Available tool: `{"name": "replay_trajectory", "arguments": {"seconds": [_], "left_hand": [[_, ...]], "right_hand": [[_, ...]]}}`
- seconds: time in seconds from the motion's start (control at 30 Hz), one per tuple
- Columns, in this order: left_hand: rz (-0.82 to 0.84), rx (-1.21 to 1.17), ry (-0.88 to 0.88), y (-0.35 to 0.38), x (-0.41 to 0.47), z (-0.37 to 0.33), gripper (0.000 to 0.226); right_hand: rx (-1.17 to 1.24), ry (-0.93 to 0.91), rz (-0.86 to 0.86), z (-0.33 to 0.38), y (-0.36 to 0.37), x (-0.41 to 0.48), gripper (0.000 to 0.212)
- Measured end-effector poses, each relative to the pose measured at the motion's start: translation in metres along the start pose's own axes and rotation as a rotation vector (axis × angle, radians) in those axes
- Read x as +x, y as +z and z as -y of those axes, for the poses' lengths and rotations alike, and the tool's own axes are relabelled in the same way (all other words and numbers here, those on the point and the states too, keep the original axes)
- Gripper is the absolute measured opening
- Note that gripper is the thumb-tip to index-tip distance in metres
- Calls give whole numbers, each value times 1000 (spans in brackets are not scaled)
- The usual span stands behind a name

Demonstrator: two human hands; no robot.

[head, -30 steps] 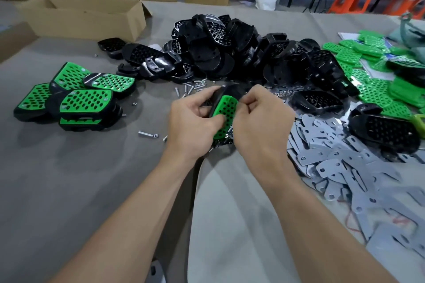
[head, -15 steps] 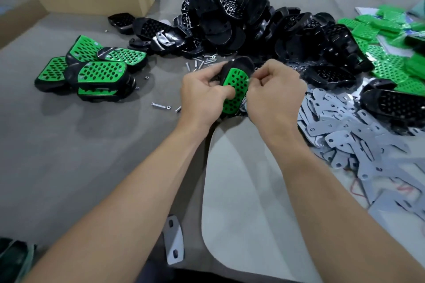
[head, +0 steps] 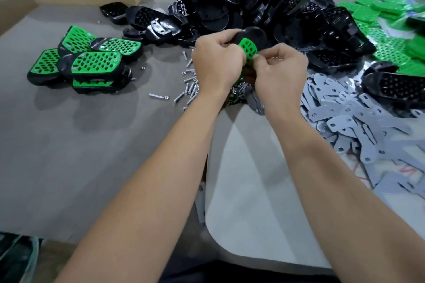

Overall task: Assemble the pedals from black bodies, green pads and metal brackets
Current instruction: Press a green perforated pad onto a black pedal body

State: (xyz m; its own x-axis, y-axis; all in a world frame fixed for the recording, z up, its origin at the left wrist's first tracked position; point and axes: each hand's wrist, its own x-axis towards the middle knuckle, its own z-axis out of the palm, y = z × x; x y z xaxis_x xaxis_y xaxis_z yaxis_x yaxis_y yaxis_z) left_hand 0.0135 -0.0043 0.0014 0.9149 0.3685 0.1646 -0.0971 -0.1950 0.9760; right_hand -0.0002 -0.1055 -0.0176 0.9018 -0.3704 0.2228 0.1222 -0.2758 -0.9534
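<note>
We hold one half-built pedal up in the air, just in front of the heap of black bodies (head: 253, 2), our landmark for everything here. Our left hand (head: 218, 62) is curled round the black body (head: 254, 34), gripping it so that the face turns toward us. That probably keeps the seat steady and visible while the pad goes in. Our right hand (head: 281, 71) has bent fingers pinching the lower edge of the green pad (head: 248, 49). We judge it is working that edge into place, and we cannot tell whether a small part sits between the fingertips.

Left of the heap lie the finished pedals (head: 92, 62), kept apart from the raw stock. Loose screws (head: 190, 85) are scattered just in front of the heap, under our wrists and close to reach. The metal brackets (head: 345, 117) spread out in front and to the right of the heap, and the spare green pads (head: 379, 18) lie at its right
</note>
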Motion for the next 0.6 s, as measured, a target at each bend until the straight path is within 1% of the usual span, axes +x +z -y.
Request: {"name": "replay_trajectory", "arguments": {"seconds": [0.07, 0.17, 0.23, 0.3, 0.43, 0.47, 0.53, 0.6], "left_hand": [[39, 12, 13, 1, 9, -3, 54], [115, 33, 33, 3, 17, -4, 56], [150, 17, 27, 1, 19, -1, 58], [183, -6, 34, -1, 20, 3, 60], [227, 6, 83, -10, 21, 13, 52], [219, 2, 67, -13, 23, 15, 54], [203, -58, -24, -17, 28, 16, 60], [210, -146, -95, -20, 30, 18, 58]], "right_hand": [[117, 50, 22, -2, -1, 5, 10], [370, 139, 56, 1, -4, 9, 7], [455, 187, 88, 3, -8, 11, 8], [457, 203, 126, 4, -11, 12, 11], [322, 156, 187, 2, -10, 14, 17], [306, 151, 202, 1, -10, 15, 17], [352, 171, 254, 1, -15, 19, 17], [398, 186, 313, 1, -19, 21, 13]]}}
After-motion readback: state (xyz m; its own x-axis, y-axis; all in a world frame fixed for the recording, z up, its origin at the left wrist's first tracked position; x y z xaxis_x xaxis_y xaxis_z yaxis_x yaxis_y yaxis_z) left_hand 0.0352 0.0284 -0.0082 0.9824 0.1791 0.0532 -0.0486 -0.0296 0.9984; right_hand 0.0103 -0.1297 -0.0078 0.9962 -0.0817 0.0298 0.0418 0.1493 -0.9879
